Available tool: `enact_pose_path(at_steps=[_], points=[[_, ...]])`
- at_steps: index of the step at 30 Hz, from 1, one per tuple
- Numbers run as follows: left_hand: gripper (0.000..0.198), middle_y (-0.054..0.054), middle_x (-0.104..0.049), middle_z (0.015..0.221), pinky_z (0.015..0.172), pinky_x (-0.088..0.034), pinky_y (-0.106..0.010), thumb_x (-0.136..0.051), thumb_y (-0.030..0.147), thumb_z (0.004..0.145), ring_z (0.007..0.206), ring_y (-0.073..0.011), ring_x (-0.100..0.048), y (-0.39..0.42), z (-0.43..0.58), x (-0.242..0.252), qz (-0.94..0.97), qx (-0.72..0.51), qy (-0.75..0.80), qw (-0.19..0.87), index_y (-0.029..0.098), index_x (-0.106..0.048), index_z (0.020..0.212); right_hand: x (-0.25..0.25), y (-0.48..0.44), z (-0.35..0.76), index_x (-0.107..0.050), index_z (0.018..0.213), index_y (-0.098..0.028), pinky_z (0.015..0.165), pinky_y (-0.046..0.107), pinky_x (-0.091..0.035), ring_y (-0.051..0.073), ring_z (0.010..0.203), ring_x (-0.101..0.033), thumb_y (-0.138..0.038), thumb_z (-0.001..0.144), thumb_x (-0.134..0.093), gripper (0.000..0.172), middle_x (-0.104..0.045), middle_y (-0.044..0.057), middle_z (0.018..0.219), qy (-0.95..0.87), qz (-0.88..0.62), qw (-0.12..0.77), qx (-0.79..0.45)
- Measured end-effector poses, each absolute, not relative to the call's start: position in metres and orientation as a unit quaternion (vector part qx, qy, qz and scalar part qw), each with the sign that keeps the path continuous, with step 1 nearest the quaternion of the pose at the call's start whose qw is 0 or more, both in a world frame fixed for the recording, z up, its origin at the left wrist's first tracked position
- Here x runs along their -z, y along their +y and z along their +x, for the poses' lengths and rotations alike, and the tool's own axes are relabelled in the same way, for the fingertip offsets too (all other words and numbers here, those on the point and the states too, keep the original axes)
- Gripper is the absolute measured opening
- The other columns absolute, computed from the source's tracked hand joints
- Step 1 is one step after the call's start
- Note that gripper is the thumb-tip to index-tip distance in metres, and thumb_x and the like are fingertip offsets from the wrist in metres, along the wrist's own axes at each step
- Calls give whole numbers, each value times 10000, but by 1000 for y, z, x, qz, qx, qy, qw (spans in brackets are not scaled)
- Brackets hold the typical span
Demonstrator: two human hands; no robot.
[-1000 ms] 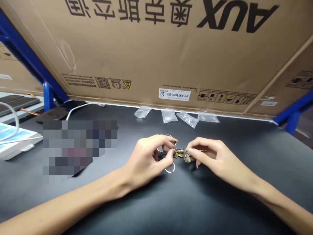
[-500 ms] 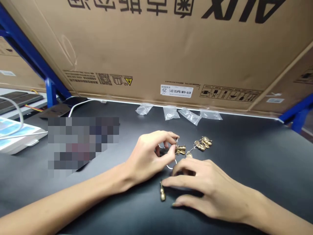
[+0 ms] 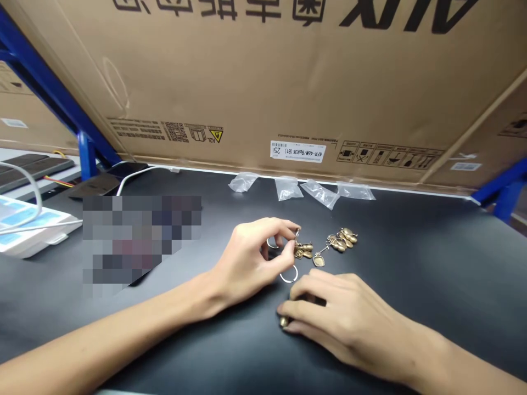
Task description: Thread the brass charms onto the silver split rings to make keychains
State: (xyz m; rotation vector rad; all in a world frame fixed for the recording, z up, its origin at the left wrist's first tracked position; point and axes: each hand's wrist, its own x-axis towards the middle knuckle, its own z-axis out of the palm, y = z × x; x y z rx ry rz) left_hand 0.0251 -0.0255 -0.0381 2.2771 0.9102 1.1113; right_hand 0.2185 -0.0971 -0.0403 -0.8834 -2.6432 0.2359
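Observation:
My left hand (image 3: 255,260) is closed in a pinch, thumb and index finger on a small metal ring or clasp whose details are partly hidden. Several small brass gourd charms (image 3: 304,249) lie right at those fingertips. A silver key ring (image 3: 289,274) rests on the table just below the left thumb, and part of another shows behind the fingers. My right hand (image 3: 346,321) grips a brass gourd charm (image 3: 284,321) between thumb and fingers, low over the black table; only its rounded end shows. Between the hands and a cluster of brass charms (image 3: 342,240) lies a flat shovel-shaped brass charm (image 3: 319,260).
Several clear plastic bags (image 3: 288,188) lie along the back of the black table (image 3: 432,263). Behind them stands a large cardboard box (image 3: 247,82) between blue metal posts (image 3: 85,153). At left are a white cable (image 3: 135,174), a white-and-blue box (image 3: 31,233) and a blurred-out patch.
My right hand has closed its thumb and fingers on the brass gourd charm that lay beside its fingertips. The shovel-shaped charm now shows fully. My left hand has barely moved.

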Motion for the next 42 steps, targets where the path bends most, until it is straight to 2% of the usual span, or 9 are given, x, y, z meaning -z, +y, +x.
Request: enact_pose_path(at_steps=[6,9,11,14,23,28,31,34,42], points=[[38,-60,-751,1025,518,-483,-185,-607,133,813,661,-95,-644,-25,24,38,824,-408,325,222,158,-629,795,34,-88,239,-632,1184,-218,803,304,-497,188,992,-618,-148,946,-477,293,-667,54,1183,-927,-332,150,-89],[47,-60,-751,1028,517,-483,-183,-601,127,814,668,-96,-648,-24,25,37,824,-411,325,216,160,-626,792,32,-87,241,-652,1110,-212,846,316,-502,188,981,-633,-138,914,-505,255,-695,43,1124,-919,-342,175,-89],[50,-61,-753,1021,515,-481,-182,-600,121,811,663,-96,-646,-24,25,37,825,-411,322,215,157,-621,783,34,-86,241,-651,1066,-207,820,314,-506,185,927,-644,-211,931,-540,174,-708,39,1040,-911,-359,187,-82],[51,-62,-751,1025,526,-486,-184,-599,116,813,672,-98,-646,-24,24,38,827,-408,320,219,156,-622,792,40,-83,240,-642,1067,-201,765,311,-503,187,874,-645,-306,948,-567,176,-701,47,988,-900,-386,197,-53],[46,-55,-748,1042,540,-480,-183,-601,122,815,688,-97,-647,-24,24,39,831,-399,322,215,158,-621,796,46,-84,233,-671,944,-172,607,281,-440,177,716,-626,-206,962,-502,174,-688,61,850,-897,-381,216,63],[59,-52,-749,1039,539,-480,-179,-612,104,796,717,-104,-661,-25,25,39,834,-391,316,226,161,-617,786,36,-82,233,-639,851,-207,590,231,-480,121,623,-599,-188,869,-591,55,-665,-10,764,-809,-489,304,-116],[83,-44,-748,1027,552,-487,-177,-622,85,774,752,-112,-670,-28,27,41,845,-382,303,220,166,-608,770,30,-81,233,-644,810,-222,553,197,-484,94,581,-586,-193,859,-607,67,-662,-41,729,-758,-516,338,-212],[76,-43,-743,1024,622,-525,-198,-625,97,784,767,-113,-669,-30,28,42,860,-376,278,205,170,-605,784,27,-81,231,-661,813,-228,558,186,-493,88,589,-596,-204,866,-614,75,-670,-48,732,-739,-515,356,-249],[99,-34,-726,1076,764,-575,-262,-587,109,823,768,-117,-659,-34,28,44,887,-347,255,169,194,-621,862,34,-83,233,-700,963,-208,655,228,-514,105,649,-620,-177,888,-615,118,-698,-5,837,-799,-449,389,-92]])
